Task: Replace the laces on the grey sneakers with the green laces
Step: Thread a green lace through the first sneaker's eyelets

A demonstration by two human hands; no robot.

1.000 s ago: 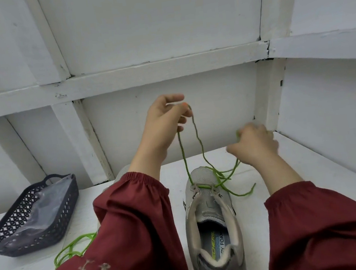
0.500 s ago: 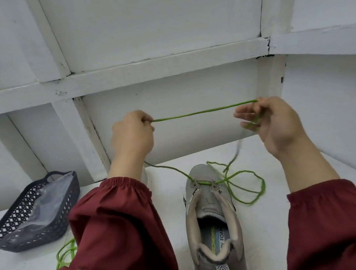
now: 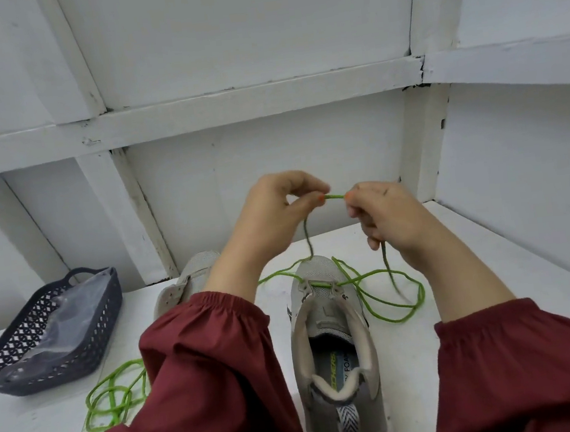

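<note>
Whereas the green lace was stretched wide half a second ago, the left hand and right hand now sit close together above the toe of the grey sneaker, each pinching it between thumb and fingertips. It passes only through the sneaker's frontmost eyelets, so evening the ends seems underway.

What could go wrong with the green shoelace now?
The green lace runs through only the front pair of eyelets of the sneaker. If the left hand or the right hand, which both pinch it, pulls too hard, one end might slip out. The loose loops on the table cross each other and could knot. The left sleeve lies by the spare lace and might drag it away.
</note>
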